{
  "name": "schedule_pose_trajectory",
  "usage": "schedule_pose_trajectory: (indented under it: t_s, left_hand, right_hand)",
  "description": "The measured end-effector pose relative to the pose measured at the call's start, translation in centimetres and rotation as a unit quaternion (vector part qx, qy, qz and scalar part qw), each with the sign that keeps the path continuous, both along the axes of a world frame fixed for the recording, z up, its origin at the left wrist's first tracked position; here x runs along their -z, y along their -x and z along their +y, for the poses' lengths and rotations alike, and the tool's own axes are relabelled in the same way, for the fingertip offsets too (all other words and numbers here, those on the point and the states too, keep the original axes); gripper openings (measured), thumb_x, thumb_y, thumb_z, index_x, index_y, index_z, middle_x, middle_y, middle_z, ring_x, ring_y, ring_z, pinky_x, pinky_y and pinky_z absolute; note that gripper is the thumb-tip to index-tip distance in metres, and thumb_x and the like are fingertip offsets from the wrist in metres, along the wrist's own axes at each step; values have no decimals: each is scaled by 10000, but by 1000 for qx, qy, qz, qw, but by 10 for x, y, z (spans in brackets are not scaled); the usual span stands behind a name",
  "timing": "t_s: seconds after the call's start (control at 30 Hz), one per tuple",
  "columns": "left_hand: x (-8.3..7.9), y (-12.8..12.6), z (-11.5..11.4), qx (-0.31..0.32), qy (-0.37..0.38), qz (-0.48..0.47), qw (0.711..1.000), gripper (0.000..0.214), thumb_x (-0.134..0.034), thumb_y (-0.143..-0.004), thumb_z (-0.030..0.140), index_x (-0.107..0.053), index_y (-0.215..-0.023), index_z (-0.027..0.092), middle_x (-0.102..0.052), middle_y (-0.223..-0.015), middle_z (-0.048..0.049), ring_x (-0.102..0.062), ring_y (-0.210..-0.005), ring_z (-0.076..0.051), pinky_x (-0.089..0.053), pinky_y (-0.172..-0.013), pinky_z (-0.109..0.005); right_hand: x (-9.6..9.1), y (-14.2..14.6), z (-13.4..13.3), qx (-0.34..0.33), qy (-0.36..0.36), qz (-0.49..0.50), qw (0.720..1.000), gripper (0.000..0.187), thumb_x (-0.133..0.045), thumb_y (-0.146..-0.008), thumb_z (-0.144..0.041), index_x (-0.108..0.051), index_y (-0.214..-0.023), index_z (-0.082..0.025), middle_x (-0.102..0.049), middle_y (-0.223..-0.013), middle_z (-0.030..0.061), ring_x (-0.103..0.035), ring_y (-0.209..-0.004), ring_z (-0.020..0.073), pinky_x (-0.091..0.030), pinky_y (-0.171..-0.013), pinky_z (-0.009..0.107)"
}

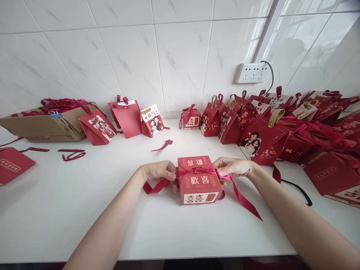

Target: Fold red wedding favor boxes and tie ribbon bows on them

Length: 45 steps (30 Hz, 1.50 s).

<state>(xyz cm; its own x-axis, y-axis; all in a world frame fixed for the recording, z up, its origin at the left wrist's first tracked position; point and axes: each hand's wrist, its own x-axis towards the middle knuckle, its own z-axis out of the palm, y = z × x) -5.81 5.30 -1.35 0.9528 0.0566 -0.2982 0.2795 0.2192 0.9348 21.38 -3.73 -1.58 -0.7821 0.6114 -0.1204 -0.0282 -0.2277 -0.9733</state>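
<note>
Surface [146, 232]: one, white, most goods set toward its back and sides, perhaps leaving elbow room.
Red boxes [263, 140]: massed at right, overlapping too closely to count, likely grouped to save space.
Cardboard box [53, 129]: one, back left, heaped with ribbons [64, 104], probably to keep them together.
Bags [129, 123]: at least three, standing left of centre near the wall [182, 56].
Gift box [197, 185]: one, mid-surface between two hands, one pink ribbon [204, 171] across its lid.
Left hand [160, 170]: fingers pinch the ribbon at the box's left side.
Right hand [234, 167]: fingers pinch it opposite, seemingly for tautness.
Small box [191, 120]: one, bow-topped, by the wall.
</note>
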Motion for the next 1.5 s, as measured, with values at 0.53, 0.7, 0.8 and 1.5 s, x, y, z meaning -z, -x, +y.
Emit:
schedule_pose_trajectory:
  t_s: [0.53,0.7,0.8,1.5]
  left_hand:
    - [1,0,2,11,13,9,1000,374,-770,-590,461,-679,-660,105,-694,-594,-71,-547,-422,-108,-434,-377,-196]
    - [2,0,2,11,13,13,1000,386,-773,-583,468,-679,-670,104,-702,-619,-74,-575,-465,-122,-452,-404,-208]
    - [2,0,2,7,3,1,1000,383,-770,-596,458,-687,-688,96,-717,-672,-88,-624,-561,-140,-504,-532,-228]
    - [-7,-7,-13,-76,-24,10,997,344,-749,-652,411,-676,-732,84,-707,-691,-96,-653,-623,-159,-490,-564,-247]
  right_hand:
    - [-1,0,-1,1,-13,-18,1000,367,-678,-745,-439,-513,-628,-133,-543,-576,-30,-510,-519,71,-455,-579,242]
    - [0,2,-1,7,-8,-24,1000,366,-686,-734,-441,-526,-633,-128,-545,-581,-27,-483,-515,64,-435,-559,231]
    - [-4,1,-2,23,-15,-44,999,368,-699,-715,-452,-554,-652,-120,-538,-591,-27,-481,-533,67,-416,-550,223]
    - [-56,47,-39,395,-208,-54,893,268,-655,-764,-432,-631,-745,-166,-641,-733,39,-569,-659,142,-455,-597,257]
